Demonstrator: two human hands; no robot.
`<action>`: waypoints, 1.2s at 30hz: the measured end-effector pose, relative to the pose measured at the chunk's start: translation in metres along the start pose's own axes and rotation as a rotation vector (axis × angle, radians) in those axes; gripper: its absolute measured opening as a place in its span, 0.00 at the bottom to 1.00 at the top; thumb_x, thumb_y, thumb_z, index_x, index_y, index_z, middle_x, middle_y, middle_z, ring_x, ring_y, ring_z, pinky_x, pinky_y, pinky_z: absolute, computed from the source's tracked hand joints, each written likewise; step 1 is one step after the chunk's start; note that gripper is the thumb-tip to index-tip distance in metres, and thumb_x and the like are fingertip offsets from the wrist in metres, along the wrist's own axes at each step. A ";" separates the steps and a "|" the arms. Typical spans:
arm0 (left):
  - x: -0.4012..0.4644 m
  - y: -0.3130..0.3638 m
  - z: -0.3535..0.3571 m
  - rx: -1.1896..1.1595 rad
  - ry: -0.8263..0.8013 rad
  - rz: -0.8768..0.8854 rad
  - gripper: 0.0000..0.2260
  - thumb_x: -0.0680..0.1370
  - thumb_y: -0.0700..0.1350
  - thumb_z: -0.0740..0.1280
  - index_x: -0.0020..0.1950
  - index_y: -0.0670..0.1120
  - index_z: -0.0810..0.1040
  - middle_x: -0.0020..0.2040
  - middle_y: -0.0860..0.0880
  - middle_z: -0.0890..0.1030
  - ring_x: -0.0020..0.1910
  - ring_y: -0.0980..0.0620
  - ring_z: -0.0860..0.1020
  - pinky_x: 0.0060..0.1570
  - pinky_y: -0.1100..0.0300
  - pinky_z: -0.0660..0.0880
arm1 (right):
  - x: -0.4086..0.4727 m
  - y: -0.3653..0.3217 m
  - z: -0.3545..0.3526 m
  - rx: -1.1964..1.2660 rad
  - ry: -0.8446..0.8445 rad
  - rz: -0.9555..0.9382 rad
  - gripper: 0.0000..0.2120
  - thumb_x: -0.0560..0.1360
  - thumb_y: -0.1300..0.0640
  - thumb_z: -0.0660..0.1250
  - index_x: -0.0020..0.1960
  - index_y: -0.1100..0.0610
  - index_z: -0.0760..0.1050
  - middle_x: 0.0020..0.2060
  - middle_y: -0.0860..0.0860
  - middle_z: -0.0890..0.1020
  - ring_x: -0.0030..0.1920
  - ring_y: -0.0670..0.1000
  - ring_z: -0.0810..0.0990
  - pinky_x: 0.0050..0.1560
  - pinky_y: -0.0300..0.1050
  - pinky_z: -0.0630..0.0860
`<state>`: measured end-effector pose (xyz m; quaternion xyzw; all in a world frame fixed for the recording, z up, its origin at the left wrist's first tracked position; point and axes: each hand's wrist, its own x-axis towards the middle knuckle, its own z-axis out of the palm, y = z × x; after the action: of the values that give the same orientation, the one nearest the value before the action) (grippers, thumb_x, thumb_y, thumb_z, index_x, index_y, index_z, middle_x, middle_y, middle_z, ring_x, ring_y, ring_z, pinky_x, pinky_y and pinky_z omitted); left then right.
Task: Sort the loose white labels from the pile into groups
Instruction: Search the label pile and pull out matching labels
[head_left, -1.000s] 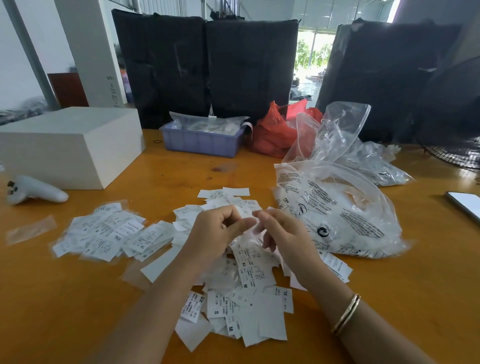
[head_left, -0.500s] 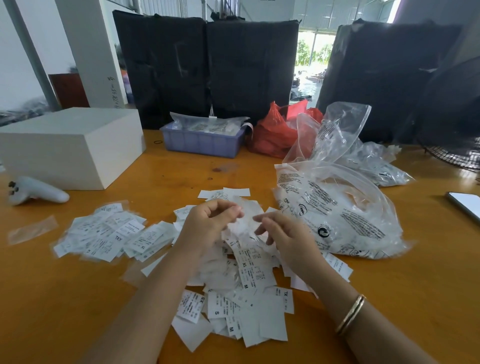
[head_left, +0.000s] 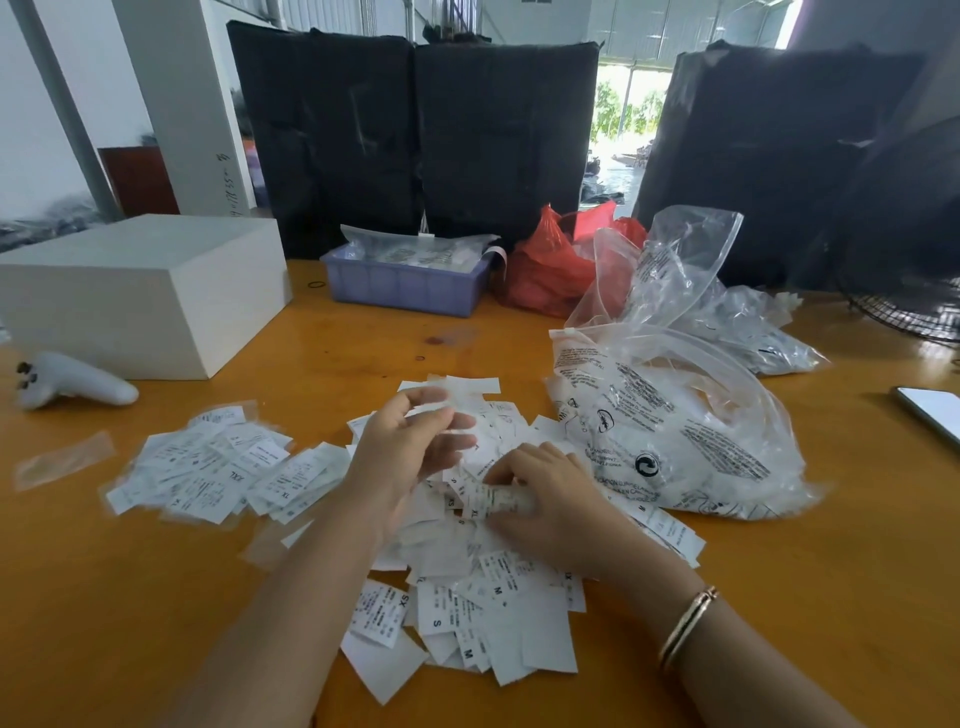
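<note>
Right hand (head_left: 550, 499) low on the pile (head_left: 467, 597), fingers pinching a curled label (head_left: 498, 501). Left hand (head_left: 410, 452) lifted just beside it, fingers loosely spread, blurred; grip unclear. Sorted group (head_left: 208, 467) lies well to its left.

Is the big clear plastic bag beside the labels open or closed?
Open: the clear plastic bag gapes at its zip-strip mouth, facing the camera.

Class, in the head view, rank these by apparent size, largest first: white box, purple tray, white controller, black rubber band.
1. white box
2. purple tray, though it sits farther back, so its true size is unsure
3. white controller
4. black rubber band
</note>
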<state>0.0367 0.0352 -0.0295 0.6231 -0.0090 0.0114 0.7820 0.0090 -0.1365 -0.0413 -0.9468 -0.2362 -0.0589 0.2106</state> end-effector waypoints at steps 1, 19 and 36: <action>0.000 0.000 -0.001 -0.037 -0.006 -0.005 0.08 0.77 0.39 0.66 0.54 0.48 0.75 0.42 0.48 0.86 0.39 0.52 0.84 0.32 0.65 0.77 | 0.000 0.000 0.000 0.077 -0.002 0.037 0.10 0.73 0.48 0.66 0.53 0.43 0.70 0.45 0.34 0.70 0.49 0.36 0.66 0.51 0.37 0.60; -0.004 0.000 0.008 -0.308 0.004 -0.083 0.10 0.65 0.44 0.72 0.44 0.48 0.78 0.38 0.52 0.84 0.36 0.60 0.82 0.33 0.65 0.72 | -0.006 -0.017 -0.009 0.901 0.068 0.355 0.07 0.75 0.54 0.68 0.41 0.56 0.79 0.27 0.51 0.82 0.20 0.46 0.72 0.19 0.34 0.65; -0.006 -0.008 0.015 -0.152 0.048 0.008 0.08 0.72 0.41 0.73 0.47 0.50 0.78 0.37 0.54 0.84 0.40 0.57 0.84 0.32 0.66 0.75 | -0.005 -0.011 -0.014 1.068 0.089 0.353 0.11 0.74 0.56 0.68 0.32 0.51 0.79 0.27 0.54 0.79 0.22 0.48 0.70 0.20 0.36 0.67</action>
<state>0.0313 0.0190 -0.0342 0.5616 0.0064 0.0289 0.8269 -0.0007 -0.1362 -0.0258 -0.7304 -0.0620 0.0649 0.6771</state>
